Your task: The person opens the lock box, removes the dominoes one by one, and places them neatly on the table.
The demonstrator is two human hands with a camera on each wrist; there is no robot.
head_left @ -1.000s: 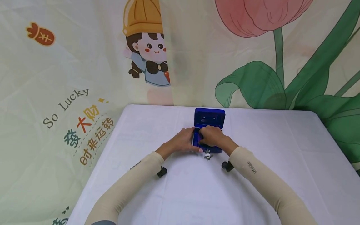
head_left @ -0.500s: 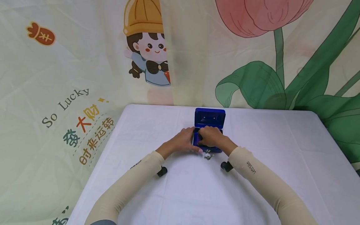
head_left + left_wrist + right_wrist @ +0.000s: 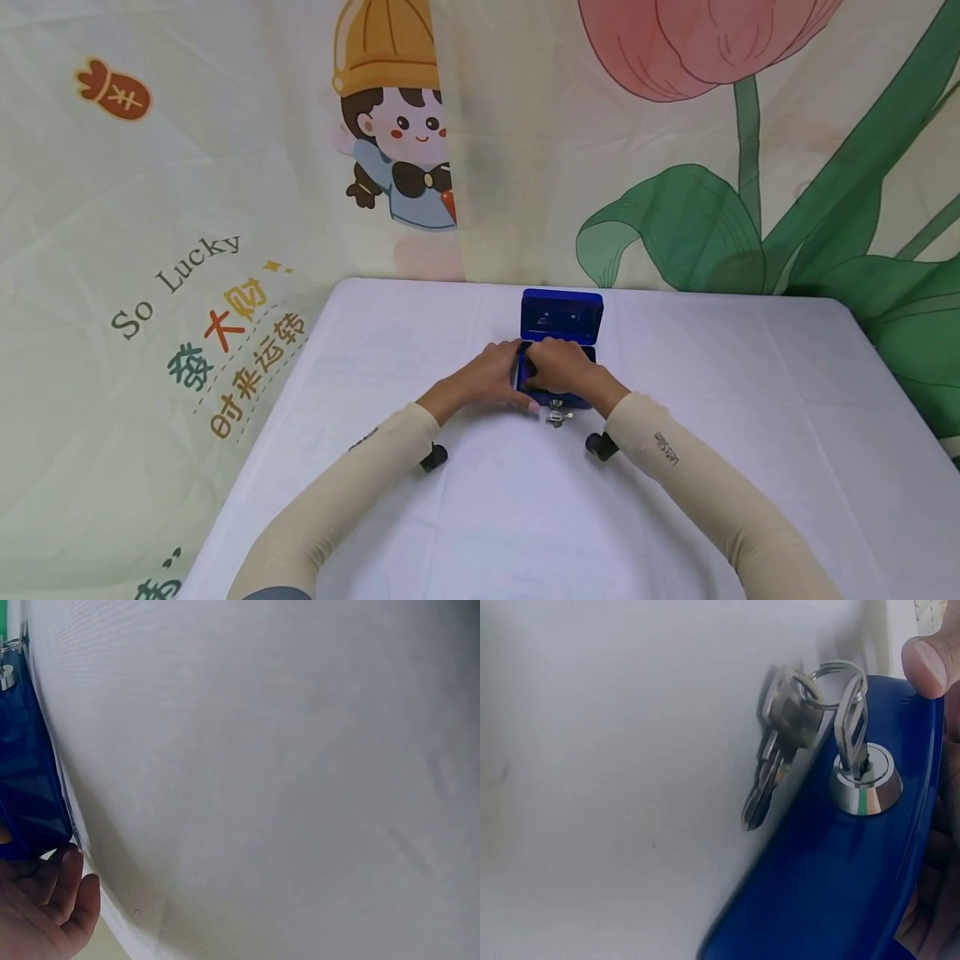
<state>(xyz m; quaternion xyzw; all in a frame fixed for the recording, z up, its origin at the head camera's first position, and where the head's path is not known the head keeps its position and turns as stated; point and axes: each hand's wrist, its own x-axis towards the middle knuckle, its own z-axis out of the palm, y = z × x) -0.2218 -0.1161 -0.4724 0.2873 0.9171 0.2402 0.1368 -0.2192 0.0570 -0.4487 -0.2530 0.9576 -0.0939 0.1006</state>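
A small blue cash box [image 3: 559, 317] stands on the white table with its lid raised. My left hand [image 3: 491, 375] holds its left side, fingers toward the back and thumb at the front corner. In the left wrist view, the fingers [image 3: 69, 889] are bent beside the box's lower corner. Reaching down into the box, my right hand [image 3: 561, 367] has bent fingers whose tips are hidden; I cannot tell what they hold. One key [image 3: 850, 724] sits in the round silver lock [image 3: 866, 784] on the front, and a second key [image 3: 780, 727] dangles from the same ring.
A white cloth covers the table [image 3: 480, 517]. Behind its far edge hangs a printed backdrop [image 3: 517, 167] with a tulip and a cartoon figure. Small black cameras [image 3: 600, 447] stick out under both wrists.
My right wrist has shifted slightly left, its hand still in the box. The left hand keeps its place at the box's side. The view has drifted a little.
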